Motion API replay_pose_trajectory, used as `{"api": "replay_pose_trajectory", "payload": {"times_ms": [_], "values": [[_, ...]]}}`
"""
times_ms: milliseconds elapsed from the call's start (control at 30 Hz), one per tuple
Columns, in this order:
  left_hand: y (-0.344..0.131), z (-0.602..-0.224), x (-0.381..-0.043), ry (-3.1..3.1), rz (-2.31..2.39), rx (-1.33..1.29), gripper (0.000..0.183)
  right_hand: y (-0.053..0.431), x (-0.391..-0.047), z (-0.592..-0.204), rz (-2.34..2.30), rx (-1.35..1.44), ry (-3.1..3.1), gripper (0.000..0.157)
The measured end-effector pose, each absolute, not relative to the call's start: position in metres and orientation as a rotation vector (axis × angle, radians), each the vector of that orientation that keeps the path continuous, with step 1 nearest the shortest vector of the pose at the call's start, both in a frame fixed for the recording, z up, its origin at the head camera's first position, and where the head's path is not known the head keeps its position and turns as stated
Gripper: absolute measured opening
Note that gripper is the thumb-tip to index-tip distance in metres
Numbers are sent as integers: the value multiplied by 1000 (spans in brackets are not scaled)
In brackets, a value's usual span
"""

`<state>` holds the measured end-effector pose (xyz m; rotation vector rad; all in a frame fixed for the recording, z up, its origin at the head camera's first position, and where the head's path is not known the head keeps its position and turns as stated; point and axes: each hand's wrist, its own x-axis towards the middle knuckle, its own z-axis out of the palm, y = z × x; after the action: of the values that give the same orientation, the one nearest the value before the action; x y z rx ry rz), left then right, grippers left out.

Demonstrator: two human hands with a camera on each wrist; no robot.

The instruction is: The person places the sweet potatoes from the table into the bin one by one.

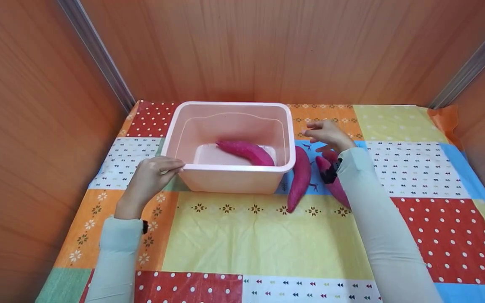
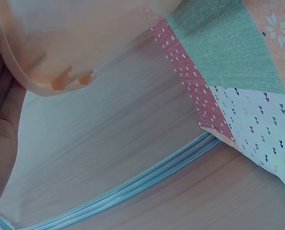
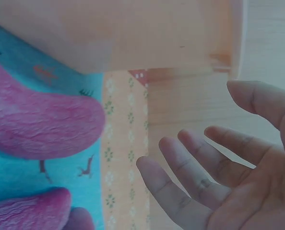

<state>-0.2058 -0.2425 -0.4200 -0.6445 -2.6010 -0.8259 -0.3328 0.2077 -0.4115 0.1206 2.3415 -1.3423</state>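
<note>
A pale pink plastic bin [image 1: 230, 181] stands on the tablecloth with one magenta sweet potato [image 1: 246, 150] lying inside. My left hand [image 1: 152, 176] grips the bin's rim at its front left corner; in the left wrist view, part of the left hand [image 2: 3, 105] shows against the bin's wall. To the right of the bin, my right hand [image 1: 329, 134] hovers with its fingers spread, holding nothing. A curved sweet potato [image 1: 300, 179] lies beside the bin's right wall. Another sweet potato [image 1: 338, 191] is partly hidden under my right wrist, and a further magenta end [image 3: 80, 219] shows near it.
A patchwork-print tablecloth [image 1: 225, 235] covers the table. Wood-grain panels [image 1: 267, 50] stand behind and at both sides, joined by metal corner strips [image 1: 99, 54]. The cloth has a loose orange flap [image 1: 446, 122] at the back right corner.
</note>
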Motion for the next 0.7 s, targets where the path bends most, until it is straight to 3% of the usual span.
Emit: {"api": "replay_pose_trajectory", "payload": {"times_ms": [367, 700], "values": [[-242, -420, -207, -2585, -815, -666, 22, 214, -328, -436, -1338, 205, 2260, 63], [-243, -422, -207, -2563, -791, -680, 21, 218, -324, -454, -1356, 140, 2273, 68]]}}
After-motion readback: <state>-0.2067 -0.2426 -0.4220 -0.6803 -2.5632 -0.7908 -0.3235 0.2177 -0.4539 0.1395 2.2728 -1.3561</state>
